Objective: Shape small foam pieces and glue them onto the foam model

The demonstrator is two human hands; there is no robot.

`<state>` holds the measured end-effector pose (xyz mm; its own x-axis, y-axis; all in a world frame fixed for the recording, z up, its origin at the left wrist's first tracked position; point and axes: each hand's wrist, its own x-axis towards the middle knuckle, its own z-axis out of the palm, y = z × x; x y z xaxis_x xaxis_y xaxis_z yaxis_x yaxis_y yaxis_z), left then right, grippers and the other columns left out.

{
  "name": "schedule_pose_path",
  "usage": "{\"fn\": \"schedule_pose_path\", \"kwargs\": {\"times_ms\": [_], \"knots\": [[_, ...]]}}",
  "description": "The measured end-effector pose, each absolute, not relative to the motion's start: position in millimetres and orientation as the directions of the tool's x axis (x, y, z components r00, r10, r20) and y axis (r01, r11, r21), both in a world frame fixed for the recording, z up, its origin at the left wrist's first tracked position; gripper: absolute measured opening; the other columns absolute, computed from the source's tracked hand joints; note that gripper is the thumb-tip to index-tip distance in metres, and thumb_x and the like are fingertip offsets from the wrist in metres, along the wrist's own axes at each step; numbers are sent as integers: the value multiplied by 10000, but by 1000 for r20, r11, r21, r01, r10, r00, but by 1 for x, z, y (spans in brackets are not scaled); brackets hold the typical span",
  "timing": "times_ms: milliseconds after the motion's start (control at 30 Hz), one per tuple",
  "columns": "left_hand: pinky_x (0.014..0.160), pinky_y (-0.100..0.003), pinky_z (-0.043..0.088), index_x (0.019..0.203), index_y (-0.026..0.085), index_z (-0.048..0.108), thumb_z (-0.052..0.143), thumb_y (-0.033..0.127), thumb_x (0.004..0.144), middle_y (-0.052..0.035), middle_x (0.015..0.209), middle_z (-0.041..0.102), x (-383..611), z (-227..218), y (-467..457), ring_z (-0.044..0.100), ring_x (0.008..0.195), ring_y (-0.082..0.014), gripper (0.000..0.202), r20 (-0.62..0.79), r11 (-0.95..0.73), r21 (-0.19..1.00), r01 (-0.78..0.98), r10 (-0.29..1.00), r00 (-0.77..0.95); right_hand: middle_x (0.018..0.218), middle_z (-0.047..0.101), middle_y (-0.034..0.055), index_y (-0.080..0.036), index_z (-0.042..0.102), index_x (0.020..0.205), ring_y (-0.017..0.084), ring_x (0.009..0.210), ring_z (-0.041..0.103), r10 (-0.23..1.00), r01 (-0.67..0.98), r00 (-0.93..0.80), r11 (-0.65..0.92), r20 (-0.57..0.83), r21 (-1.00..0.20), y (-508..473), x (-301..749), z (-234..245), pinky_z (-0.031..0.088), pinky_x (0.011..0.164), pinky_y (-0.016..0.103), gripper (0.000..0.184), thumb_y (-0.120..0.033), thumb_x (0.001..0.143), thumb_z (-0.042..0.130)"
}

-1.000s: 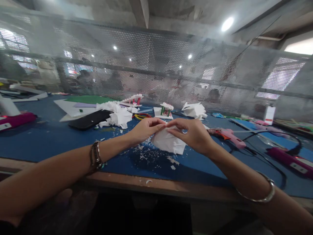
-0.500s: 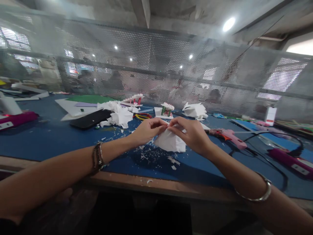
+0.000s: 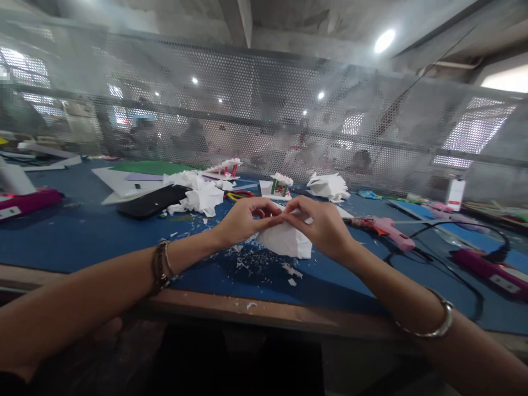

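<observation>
Both the left hand (image 3: 243, 220) and the right hand (image 3: 325, 225) pinched a white paper piece (image 3: 284, 242) closed-fingered above scraps (image 3: 251, 261); pink glue gun (image 3: 385, 226), seemingly, lay near.

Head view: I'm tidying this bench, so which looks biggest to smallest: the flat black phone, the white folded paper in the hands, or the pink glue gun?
1-2. flat black phone and white folded paper: alike in area; the paper is nearer the camera, so I cannot rank them.
3. pink glue gun: long but slim, smallest.

people (image 3: 193, 140) behind mesh screen (image 3: 264, 82): blurred | magenta tool (image 3: 490, 272): cut by right edge | white paper (image 3: 284, 242): top hidden under fingers (image 3: 297, 213)
</observation>
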<state>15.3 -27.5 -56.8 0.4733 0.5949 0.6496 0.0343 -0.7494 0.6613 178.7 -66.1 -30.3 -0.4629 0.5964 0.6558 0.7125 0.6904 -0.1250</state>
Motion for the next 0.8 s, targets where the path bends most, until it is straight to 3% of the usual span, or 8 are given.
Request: {"fn": "schedule_pose_path", "kwargs": {"times_ms": [133,400,633,800], "knots": [[560,-212,395,680,132,578,579,297,674,-16,666,561,15,-55,-25,493,618,-93,165,652,-743,668,24,602,461,626,578,-24,-170,531,728,57,549,508,598,669,-462,720,655,-186,-67,180,-26,364,521,169,104,-263,753,494],[513,-198,349,664,132,548,590,284,645,16,629,490,17,-53,-28,438,562,-68,159,572,-592,797,-118,679,461,550,496,-46,-161,543,699,33,464,371,633,601,-361,719,685,-349,-68,178,-28,294,437,180,119,-274,733,525],[549,-186,360,638,136,557,592,238,645,19,631,505,17,-49,-33,440,586,-64,108,603,-575,789,-216,656,455,559,504,-35,-153,534,692,41,476,400,721,472,-269,677,638,-566,-69,175,-30,300,436,189,123,-276,705,538],[575,-181,367,678,138,584,575,220,670,12,665,538,16,-51,-31,461,612,-66,83,621,-603,771,-207,639,453,593,542,-25,-158,521,685,51,520,460,761,405,-228,642,608,-651,-70,172,-29,340,469,189,91,-246,692,540]]}}
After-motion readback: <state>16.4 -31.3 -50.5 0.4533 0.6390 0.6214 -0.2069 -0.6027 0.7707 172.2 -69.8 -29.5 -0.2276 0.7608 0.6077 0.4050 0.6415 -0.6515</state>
